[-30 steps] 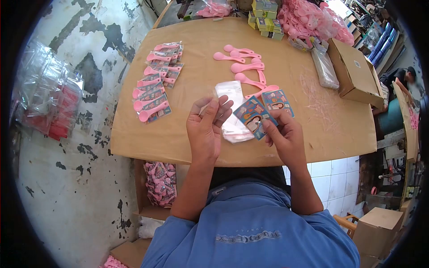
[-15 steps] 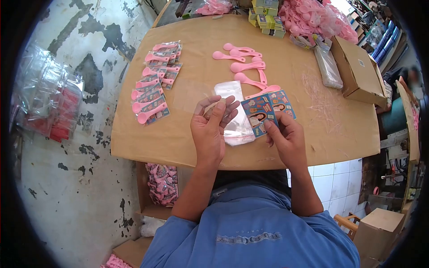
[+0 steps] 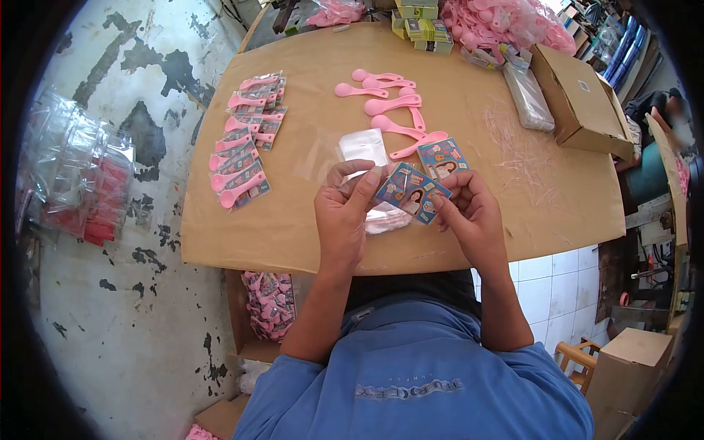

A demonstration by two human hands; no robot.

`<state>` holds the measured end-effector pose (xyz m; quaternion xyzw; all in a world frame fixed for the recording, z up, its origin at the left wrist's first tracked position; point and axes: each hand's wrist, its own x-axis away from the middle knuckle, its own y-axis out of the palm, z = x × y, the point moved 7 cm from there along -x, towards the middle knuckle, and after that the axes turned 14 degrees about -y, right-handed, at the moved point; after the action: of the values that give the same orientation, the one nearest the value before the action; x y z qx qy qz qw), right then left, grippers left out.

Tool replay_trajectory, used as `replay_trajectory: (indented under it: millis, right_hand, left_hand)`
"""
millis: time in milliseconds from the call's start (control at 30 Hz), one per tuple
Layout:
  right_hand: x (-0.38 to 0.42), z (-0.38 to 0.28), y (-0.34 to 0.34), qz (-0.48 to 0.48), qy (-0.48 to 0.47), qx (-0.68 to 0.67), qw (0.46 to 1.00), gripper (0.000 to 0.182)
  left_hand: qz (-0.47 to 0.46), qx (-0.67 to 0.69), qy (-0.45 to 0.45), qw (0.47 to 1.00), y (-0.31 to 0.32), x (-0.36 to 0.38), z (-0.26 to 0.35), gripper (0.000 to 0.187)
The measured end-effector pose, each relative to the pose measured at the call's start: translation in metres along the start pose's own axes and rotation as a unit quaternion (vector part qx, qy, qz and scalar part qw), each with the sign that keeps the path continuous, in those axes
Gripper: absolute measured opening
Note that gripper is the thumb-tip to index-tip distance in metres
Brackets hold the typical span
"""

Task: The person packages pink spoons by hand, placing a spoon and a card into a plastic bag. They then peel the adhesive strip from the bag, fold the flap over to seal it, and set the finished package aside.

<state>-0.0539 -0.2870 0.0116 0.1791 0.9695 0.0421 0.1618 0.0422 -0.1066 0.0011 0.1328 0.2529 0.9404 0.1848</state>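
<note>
My right hand (image 3: 475, 224) pinches a blue printed card (image 3: 412, 192) with a picture of a person on it, held tilted above the table. My left hand (image 3: 342, 224) is closed at the card's left end, thumb against fingers; whatever thin thing it may hold I cannot make out. Behind and below the hands lies a stack of clear plastic bags (image 3: 364, 148). Another blue card (image 3: 443, 155) rests just beyond my right fingers. Several loose pink spoons (image 3: 392, 104) lie past the bags.
Packed spoons with cards (image 3: 240, 180) line the table's left side. At the back are yellow card bundles (image 3: 429, 33) and a heap of pink spoons (image 3: 499, 26). A cardboard box (image 3: 579, 103) and a clear bag pack (image 3: 529, 99) stand right. Another person (image 3: 656, 110) is partly visible far right.
The card in my right hand has moved left and tilted, separating from the other card. My left hand's fingers have closed in beside its left end. The view has shifted slightly.
</note>
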Motion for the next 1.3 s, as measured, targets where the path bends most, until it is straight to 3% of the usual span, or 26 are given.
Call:
replay_trajectory:
  millis: [167,367,567,767,1167,1300]
  right_hand:
    - [0.003,0.001,0.003,-0.076,0.041,0.035,0.996,0.016]
    - [-0.003,0.003,0.009,-0.07,0.032,0.032,0.997,0.016]
    - [-0.004,0.002,0.014,-0.088,0.033,0.028,0.995,0.016]
    - [-0.009,-0.001,0.01,-0.044,0.009,-0.016,0.999,0.018]
    - [-0.001,-0.004,0.026,-0.025,-0.023,-0.054,0.998,0.022]
    - [0.005,0.006,0.027,-0.033,-0.035,-0.035,0.998,0.018]
  left_hand:
    - [-0.007,0.0,0.001,1.0,0.001,0.004,0.003,0.023]
    - [0.036,0.068,0.027,0.997,-0.004,0.005,0.012,0.021]
    - [-0.003,0.034,0.013,0.999,-0.005,0.003,0.009,0.025]
    - [0.005,0.063,0.008,0.998,-0.004,0.005,0.009,0.027]
    - [-0.049,-0.03,-0.035,0.998,0.012,0.018,-0.008,0.024]
    - [-0.041,-0.05,-0.018,0.998,0.014,0.025,-0.002,0.036]
